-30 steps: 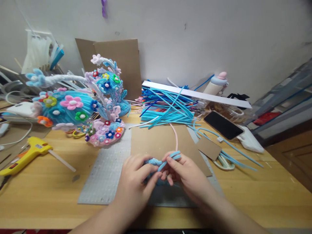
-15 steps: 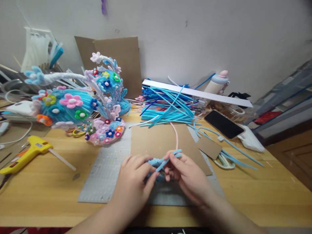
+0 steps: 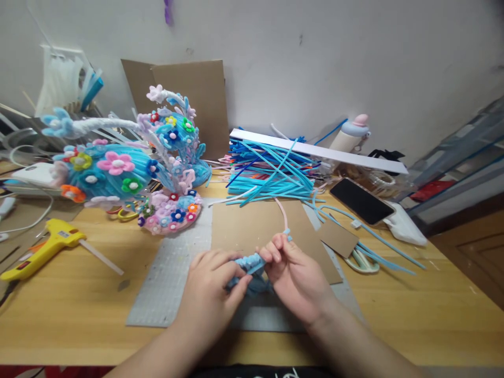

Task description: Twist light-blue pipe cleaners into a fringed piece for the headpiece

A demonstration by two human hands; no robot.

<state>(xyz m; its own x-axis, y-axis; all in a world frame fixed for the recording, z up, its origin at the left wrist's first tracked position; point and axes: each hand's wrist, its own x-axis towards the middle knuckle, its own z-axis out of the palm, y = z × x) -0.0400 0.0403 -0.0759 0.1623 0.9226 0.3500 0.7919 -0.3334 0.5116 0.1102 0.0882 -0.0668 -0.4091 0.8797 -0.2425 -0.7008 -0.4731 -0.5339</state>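
Observation:
My left hand (image 3: 216,286) is closed on a light-blue fuzzy piece (image 3: 252,262) of bent pipe cleaners, with the thumb and fingers pinching its near edge. My right hand (image 3: 297,273) pinches the strands at the piece's right side, and short blue ends poke out above its fingertips. Part of the piece hangs below and between the hands, partly hidden by the fingers. Both hands are over a brown cardboard sheet (image 3: 244,223) on a grey cutting mat (image 3: 157,294). A pink pipe cleaner (image 3: 282,212) runs behind my right fingertips.
Flower-covered fuzzy decorations (image 3: 118,170) stand at the left, beyond a yellow glue gun (image 3: 59,244). Blue pipe cleaners (image 3: 271,186) are piled at the back. A phone (image 3: 362,201), scissors (image 3: 364,262) and a small cardboard piece (image 3: 338,238) lie at the right. A bottle (image 3: 348,137) stands behind.
My right hand has turned and its fingers have curled around the strands. The blue strand that crossed between the hands now lies closer along the piece, more of whose looped top edge shows.

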